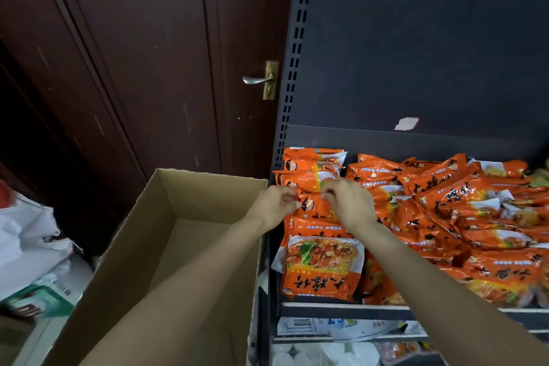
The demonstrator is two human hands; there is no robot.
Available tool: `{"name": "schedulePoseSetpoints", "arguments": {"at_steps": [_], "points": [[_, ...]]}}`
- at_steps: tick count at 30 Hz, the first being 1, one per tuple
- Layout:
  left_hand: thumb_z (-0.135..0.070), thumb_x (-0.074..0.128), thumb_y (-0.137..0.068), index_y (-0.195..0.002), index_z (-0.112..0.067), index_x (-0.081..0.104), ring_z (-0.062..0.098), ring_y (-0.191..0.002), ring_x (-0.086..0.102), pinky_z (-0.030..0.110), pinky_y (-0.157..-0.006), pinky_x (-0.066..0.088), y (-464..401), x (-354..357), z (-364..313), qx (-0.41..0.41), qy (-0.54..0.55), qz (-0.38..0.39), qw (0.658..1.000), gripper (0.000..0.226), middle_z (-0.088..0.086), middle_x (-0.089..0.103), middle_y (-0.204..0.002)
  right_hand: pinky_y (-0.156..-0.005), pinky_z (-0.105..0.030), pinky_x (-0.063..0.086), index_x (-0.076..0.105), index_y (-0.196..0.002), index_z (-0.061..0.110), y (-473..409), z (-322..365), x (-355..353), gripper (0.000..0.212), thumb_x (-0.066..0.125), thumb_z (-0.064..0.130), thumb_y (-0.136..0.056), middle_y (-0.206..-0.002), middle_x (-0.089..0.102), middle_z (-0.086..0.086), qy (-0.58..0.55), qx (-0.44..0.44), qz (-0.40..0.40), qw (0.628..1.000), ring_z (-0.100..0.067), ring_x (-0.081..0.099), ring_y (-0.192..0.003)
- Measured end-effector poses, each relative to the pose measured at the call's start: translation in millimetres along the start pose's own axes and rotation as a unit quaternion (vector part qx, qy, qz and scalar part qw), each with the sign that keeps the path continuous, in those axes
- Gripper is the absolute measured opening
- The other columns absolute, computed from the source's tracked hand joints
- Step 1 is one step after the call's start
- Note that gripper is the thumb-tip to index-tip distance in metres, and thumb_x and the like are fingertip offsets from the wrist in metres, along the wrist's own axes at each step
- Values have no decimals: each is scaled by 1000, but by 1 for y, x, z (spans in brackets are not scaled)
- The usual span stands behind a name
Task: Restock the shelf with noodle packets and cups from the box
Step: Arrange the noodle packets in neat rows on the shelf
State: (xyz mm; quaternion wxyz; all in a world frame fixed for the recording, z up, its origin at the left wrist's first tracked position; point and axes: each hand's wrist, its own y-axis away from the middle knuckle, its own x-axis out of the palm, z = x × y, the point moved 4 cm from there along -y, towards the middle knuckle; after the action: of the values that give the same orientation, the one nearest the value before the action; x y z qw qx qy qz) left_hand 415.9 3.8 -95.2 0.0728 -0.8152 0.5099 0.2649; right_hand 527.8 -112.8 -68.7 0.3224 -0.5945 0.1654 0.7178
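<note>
An open cardboard box (190,211) stands left of the dark metal shelf (341,309); its inside shows no packets. Several orange noodle packets (475,217) lie piled across the shelf. At the shelf's left end, my left hand (274,206) and my right hand (347,202) both pinch the top edge of one orange noodle packet (313,206) that lies on a row of packets. Another orange packet (322,264) lies flat in front of it near the shelf edge.
A dark wooden door with a metal handle (257,79) is behind the box. White plastic bags (32,246) lie on the floor at the left. Lower shelves hold white cups and packages (326,353). The shelf's back panel (416,53) above the packets is bare.
</note>
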Motion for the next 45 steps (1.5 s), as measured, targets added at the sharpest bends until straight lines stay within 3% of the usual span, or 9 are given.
{"name": "schedulePoseSetpoints", "arguments": {"at_steps": [7, 18, 20, 24, 26, 29, 33, 39, 45], "points": [[-16, 70, -83, -128, -17, 54, 15, -117, 53, 31, -100, 42, -4, -8, -4, 30, -9, -39, 999, 48, -1, 58, -127, -70, -33, 52, 71, -89, 15, 0, -11, 3, 8, 66, 20, -87, -85, 70, 4, -198, 51, -71, 976, -12, 61, -73], [-5, 70, -81, -128, -21, 55, 16, -113, 54, 26, -98, 44, -17, 6, -19, 104, -109, -30, 988, 52, -1, 56, -126, -65, -30, 53, 66, -90, 11, 8, -38, -5, 5, 61, 11, -90, -76, 64, 0, -238, 88, -31, 967, -15, 59, -65], [-7, 69, -82, -130, -24, 55, 17, -115, 54, 32, -102, 43, -18, 9, -25, 139, -153, -29, 978, 52, -1, 57, -126, -65, -20, 51, 62, -109, 9, 9, -43, -8, 21, 61, 4, -89, -96, 65, -6, -222, 107, 4, 969, -13, 58, -73], [-13, 66, -85, -136, -27, 48, 19, -121, 49, 43, -105, 39, -21, 18, -31, 168, -256, 10, 952, 55, -1, 54, -130, -92, -30, 47, 35, -141, 30, 12, -37, -18, 70, 66, 3, -84, -120, 48, 4, -176, 39, 31, 983, -11, 50, -105], [-14, 66, -86, -137, -26, 46, 20, -122, 48, 42, -105, 39, -23, 17, -30, 159, -237, 32, 958, 57, 0, 51, -132, -94, -29, 45, 36, -140, 34, 12, -30, -18, 67, 65, 9, -86, -118, 46, 5, -149, -2, 53, 987, -10, 50, -104], [-13, 67, -85, -136, -26, 46, 18, -121, 48, 36, -103, 42, -23, 7, -23, 129, -200, 35, 971, 57, 1, 49, -133, -82, -25, 50, 52, -128, 21, 8, -29, -15, 41, 61, 10, -89, -115, 59, -7, -126, 2, 48, 991, -19, 60, -94], [-23, 66, -87, -134, -25, 47, 19, -120, 48, 36, -100, 45, -17, -5, -7, 92, -232, 42, 968, 51, 2, 49, -133, -48, -10, 36, 58, -111, 11, 9, -36, -13, 22, 57, 3, -91, -74, 57, 2, -147, 40, 1, 988, -7, 50, -55], [-21, 64, -88, -128, -22, 54, 18, -116, 51, 36, -96, 49, -12, -5, -5, 87, -207, 34, 974, 41, 2, 52, -130, -94, -29, 47, 62, -115, 15, 9, -38, -12, 27, 63, 13, -87, -124, 48, -3, -12, 23, 27, 999, -20, 49, -116], [-34, 54, -93, -127, -21, 54, 14, -120, 47, 26, -95, 46, -1, -3, -9, 120, -177, 54, 975, 36, -1, 46, -131, -105, -35, 39, 51, -133, 17, 22, -41, -12, 42, 55, 31, -93, -133, 48, -1, 49, 14, 99, 994, -19, 40, -127]]}}
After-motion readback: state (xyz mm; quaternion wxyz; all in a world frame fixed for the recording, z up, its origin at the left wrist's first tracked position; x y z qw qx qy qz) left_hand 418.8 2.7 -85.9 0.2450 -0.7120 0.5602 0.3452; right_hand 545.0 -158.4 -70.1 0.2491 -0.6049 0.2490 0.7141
